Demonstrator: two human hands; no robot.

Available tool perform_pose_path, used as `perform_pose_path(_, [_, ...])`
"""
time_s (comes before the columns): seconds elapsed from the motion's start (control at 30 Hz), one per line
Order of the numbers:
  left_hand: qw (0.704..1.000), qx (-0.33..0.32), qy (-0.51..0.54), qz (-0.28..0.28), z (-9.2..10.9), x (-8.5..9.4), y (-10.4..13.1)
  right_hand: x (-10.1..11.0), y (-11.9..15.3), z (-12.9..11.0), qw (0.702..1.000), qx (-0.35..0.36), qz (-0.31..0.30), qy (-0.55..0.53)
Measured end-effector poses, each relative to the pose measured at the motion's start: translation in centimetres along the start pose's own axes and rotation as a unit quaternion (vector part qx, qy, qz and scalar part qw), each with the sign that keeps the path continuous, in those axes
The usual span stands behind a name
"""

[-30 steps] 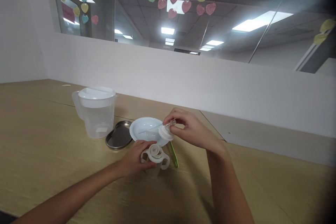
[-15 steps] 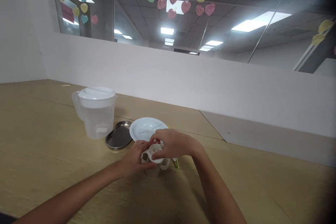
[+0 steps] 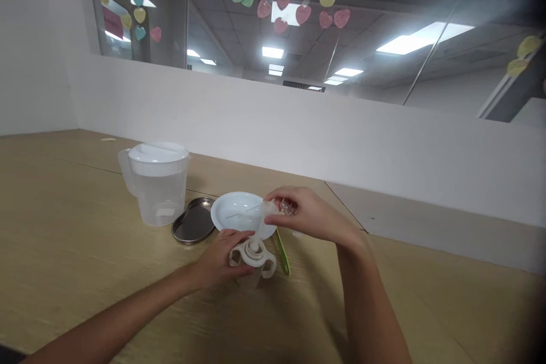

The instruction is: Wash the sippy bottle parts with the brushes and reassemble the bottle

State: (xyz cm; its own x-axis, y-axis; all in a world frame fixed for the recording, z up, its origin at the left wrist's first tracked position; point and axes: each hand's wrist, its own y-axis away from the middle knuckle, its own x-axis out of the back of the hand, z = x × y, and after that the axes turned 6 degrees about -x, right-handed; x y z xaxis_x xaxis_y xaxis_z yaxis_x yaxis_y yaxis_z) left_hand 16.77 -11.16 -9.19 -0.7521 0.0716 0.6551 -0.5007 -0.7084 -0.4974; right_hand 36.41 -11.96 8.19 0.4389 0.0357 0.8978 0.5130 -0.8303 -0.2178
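My left hand is wrapped round the left side of a white baby bottle with two loop handles, which stands upright on the table. The bottle's round top faces up, with a pale piece standing in its opening. Above and to the right, my right hand pinches a small translucent whitish piece between thumb and fingers. A clear, shiny thing shows within the curl of that hand; its kind is unclear. A blurred pale strip runs from the pinched piece down towards the bottle's opening.
Behind the bottle lies a white plate with thin sticks on it. A green-handled tool rests right of the bottle. To the left are a metal kidney-shaped tray and a lidded clear pitcher. A white wall closes the back.
My right hand has lifted from the bottle's top up and to the right, carrying the whitish piece. More of the bottle's top and the green tool now shows. My left hand stays on the bottle.
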Motion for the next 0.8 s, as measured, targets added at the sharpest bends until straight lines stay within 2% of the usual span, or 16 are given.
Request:
perform_pose_path(0.17, [1.0, -0.007, 0.002, 0.007, -0.1, -0.1, 0.0, 0.5, -0.3, 0.7, 0.988, -0.051, 0.142, -0.044])
perform_pose_path(0.27, [1.0, -0.006, 0.001, 0.01, 0.0, -0.1, 0.0, -0.6, -1.7, 2.0, 0.983, -0.081, 0.167, -0.007])
perform_pose_path(0.53, [1.0, -0.005, 0.004, 0.009, 0.0, -0.1, 0.1, -4.8, -6.0, 6.4, 0.975, -0.162, 0.1, 0.115])
perform_pose_path(0.7, [1.0, -0.012, 0.007, 0.014, 0.0, -0.1, 0.2, -5.4, -6.2, 6.9, 0.977, -0.161, 0.028, 0.135])
perform_pose_path(0.8, [1.0, -0.014, 0.009, 0.016, 0.2, 0.1, 0.1, -6.1, -6.0, 6.5, 0.981, -0.139, -0.039, 0.133])
